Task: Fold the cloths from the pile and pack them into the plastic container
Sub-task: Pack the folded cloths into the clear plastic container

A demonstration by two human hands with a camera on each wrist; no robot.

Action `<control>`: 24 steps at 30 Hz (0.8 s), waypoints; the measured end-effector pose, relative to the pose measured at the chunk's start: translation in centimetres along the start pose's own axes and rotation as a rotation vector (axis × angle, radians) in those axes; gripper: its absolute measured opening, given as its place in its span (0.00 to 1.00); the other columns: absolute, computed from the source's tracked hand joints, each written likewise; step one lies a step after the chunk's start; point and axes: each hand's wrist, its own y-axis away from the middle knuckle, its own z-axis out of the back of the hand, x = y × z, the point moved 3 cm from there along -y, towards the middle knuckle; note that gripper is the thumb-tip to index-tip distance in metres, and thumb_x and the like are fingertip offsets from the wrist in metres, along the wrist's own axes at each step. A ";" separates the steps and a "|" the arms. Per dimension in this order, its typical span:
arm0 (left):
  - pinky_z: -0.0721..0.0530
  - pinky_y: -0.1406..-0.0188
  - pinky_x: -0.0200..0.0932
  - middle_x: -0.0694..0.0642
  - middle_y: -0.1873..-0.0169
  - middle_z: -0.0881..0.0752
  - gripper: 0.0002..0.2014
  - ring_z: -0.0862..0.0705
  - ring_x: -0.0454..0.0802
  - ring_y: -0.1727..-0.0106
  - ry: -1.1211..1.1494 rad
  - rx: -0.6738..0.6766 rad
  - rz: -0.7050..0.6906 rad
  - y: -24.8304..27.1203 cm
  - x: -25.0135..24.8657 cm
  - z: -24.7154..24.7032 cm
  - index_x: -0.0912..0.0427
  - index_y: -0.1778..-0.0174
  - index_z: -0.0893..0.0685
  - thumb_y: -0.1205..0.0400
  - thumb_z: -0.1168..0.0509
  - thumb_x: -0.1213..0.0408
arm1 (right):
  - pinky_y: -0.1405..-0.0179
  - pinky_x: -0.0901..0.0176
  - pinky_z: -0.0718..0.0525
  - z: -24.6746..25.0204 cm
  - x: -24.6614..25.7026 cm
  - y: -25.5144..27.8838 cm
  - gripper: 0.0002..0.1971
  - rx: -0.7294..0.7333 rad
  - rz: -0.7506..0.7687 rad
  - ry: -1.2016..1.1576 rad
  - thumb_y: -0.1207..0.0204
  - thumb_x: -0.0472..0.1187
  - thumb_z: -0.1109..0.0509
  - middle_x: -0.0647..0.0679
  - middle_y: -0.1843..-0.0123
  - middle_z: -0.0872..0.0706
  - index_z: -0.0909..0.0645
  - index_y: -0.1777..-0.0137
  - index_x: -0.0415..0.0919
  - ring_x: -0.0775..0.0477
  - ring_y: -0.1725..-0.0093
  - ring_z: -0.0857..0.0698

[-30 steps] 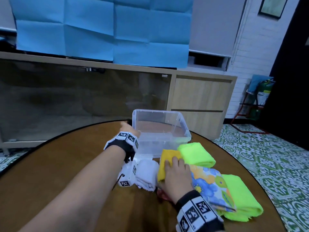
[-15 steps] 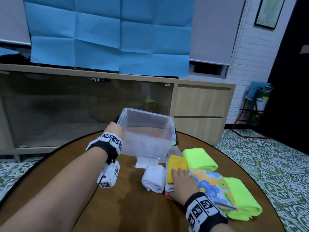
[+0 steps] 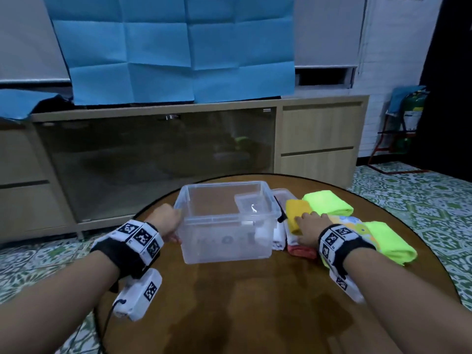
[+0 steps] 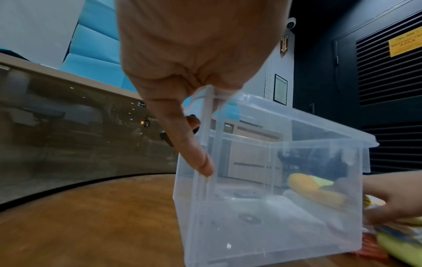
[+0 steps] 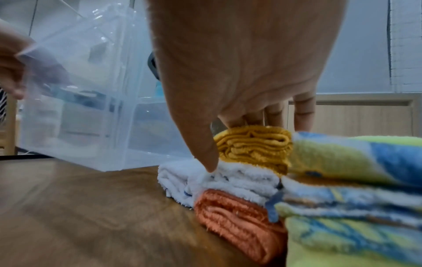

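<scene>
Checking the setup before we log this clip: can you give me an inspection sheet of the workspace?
Surface: round wooden table, darker patches near the front.
Job's things: clear plastic container, no cloths inside; folded cloths stacked to its right, yellow cloth on top.
Clutter: clear lid behind the container.
Hands: left hand grips the container's rim; right hand rests on the yellow cloth.
Cables: black cable from the left wrist unit.
Surroundings: cabinet, blue paper, patterned floor tiles.

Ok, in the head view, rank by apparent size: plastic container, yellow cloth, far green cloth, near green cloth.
1. plastic container
2. near green cloth
3. far green cloth, though its distance may shrink it
4. yellow cloth, partly covered by the right hand
</scene>
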 end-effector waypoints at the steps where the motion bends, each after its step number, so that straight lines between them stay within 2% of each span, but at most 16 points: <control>1: 0.12 0.64 0.53 0.73 0.67 0.13 0.19 0.11 0.64 0.67 0.012 0.007 0.017 0.3 0.6 0.0 0.78 0.54 0.20 0.14 0.45 0.62 | 0.31 0.45 0.29 0.1 0.2 0.3 0.30 0.012 -0.006 -0.021 0.19 0.54 0.39 0.41 0.26 0.30 0.40 0.22 0.42 0.39 0.27 0.30; 4: 0.14 0.79 0.44 0.73 0.70 0.15 0.20 0.13 0.63 0.71 0.075 0.026 0.051 1.1 2.0 0.4 0.79 0.54 0.22 0.14 0.44 0.60 | 0.43 0.51 0.24 0.3 0.2 1.0 0.28 0.052 -0.029 -0.087 0.18 0.48 0.39 0.40 0.28 0.26 0.42 0.22 0.41 0.39 0.31 0.25; 6: 0.19 0.85 0.40 0.72 0.69 0.16 0.19 0.14 0.62 0.74 0.082 0.020 0.060 1.6 2.6 1.0 0.79 0.51 0.23 0.14 0.45 0.62 | 0.50 0.53 0.22 0.2 0.0 1.2 0.27 0.081 -0.037 -0.126 0.18 0.45 0.40 0.40 0.29 0.25 0.42 0.21 0.40 0.39 0.35 0.21; 8: 0.20 0.86 0.39 0.71 0.70 0.16 0.18 0.15 0.58 0.78 0.037 0.006 0.059 2.0 3.2 1.8 0.79 0.51 0.22 0.15 0.45 0.62 | 0.47 0.52 0.20 0.1 0.1 1.2 0.28 0.103 -0.044 -0.150 0.18 0.44 0.40 0.40 0.27 0.27 0.43 0.20 0.40 0.40 0.35 0.20; 10: 0.17 0.81 0.41 0.69 0.72 0.16 0.18 0.16 0.56 0.82 -0.008 0.008 0.056 2.1 3.8 2.3 0.77 0.54 0.22 0.15 0.45 0.62 | 0.43 0.52 0.21 0.0 0.5 1.0 0.27 0.108 -0.038 -0.124 0.17 0.45 0.41 0.41 0.25 0.29 0.42 0.21 0.39 0.40 0.33 0.22; 12: 0.15 0.73 0.44 0.68 0.74 0.16 0.18 0.16 0.55 0.81 -0.050 0.033 0.049 2.2 4.3 2.1 0.75 0.57 0.23 0.15 0.46 0.61 | 0.41 0.52 0.22 0.1 0.9 0.6 0.23 0.104 -0.027 -0.072 0.17 0.42 0.42 0.40 0.27 0.28 0.38 0.23 0.38 0.40 0.32 0.23; 15: 0.16 0.77 0.41 0.66 0.74 0.15 0.16 0.16 0.55 0.78 -0.073 0.086 0.055 2.2 4.6 1.1 0.72 0.59 0.23 0.15 0.45 0.61 | 0.38 0.51 0.23 0.2 1.1 0.0 0.18 0.092 -0.017 0.002 0.17 0.37 0.44 0.40 0.31 0.25 0.31 0.28 0.39 0.40 0.34 0.22; 18: 0.17 0.73 0.41 0.62 0.73 0.15 0.17 0.16 0.54 0.76 -0.157 0.120 0.039 2.0 4.1 0.5 0.69 0.56 0.20 0.16 0.43 0.56 | 0.36 0.48 0.26 -0.1 1.2 -0.4 0.17 0.081 -0.012 0.035 0.17 0.37 0.45 0.40 0.32 0.25 0.29 0.30 0.39 0.40 0.34 0.23; 20: 0.19 0.67 0.42 0.57 0.70 0.15 0.24 0.16 0.52 0.70 -0.385 0.066 0.004 1.5 3.2 1.0 0.63 0.56 0.17 0.18 0.45 0.44 | 0.33 0.47 0.27 -0.3 1.1 -0.8 0.17 0.067 -0.016 0.005 0.17 0.37 0.45 0.41 0.32 0.25 0.28 0.30 0.40 0.40 0.33 0.24; 22: 0.21 0.62 0.42 0.53 0.67 0.16 0.27 0.16 0.52 0.61 -0.608 -0.061 -0.034 1.0 2.1 1.8 0.60 0.58 0.18 0.18 0.50 0.39 | 0.32 0.46 0.28 -0.3 0.8 -1.1 0.17 0.015 -0.027 -0.051 0.16 0.39 0.47 0.42 0.29 0.27 0.29 0.29 0.40 0.41 0.31 0.26; 23: 0.21 0.59 0.43 0.55 0.62 0.15 0.27 0.16 0.53 0.57 -0.640 -0.111 -0.053 0.5 1.7 1.9 0.60 0.53 0.18 0.17 0.51 0.40 | 0.31 0.47 0.29 -0.2 0.7 -1.2 0.18 -0.026 -0.024 -0.082 0.15 0.41 0.48 0.41 0.27 0.29 0.30 0.28 0.39 0.41 0.28 0.28; 24: 0.20 0.54 0.45 0.58 0.52 0.14 0.26 0.16 0.55 0.50 -0.618 -0.137 -0.060 -0.2 1.5 1.7 0.61 0.42 0.20 0.15 0.52 0.43 | 0.29 0.47 0.30 -0.2 0.5 -1.3 0.20 -0.064 -0.015 -0.106 0.14 0.43 0.49 0.41 0.24 0.33 0.34 0.25 0.37 0.41 0.25 0.32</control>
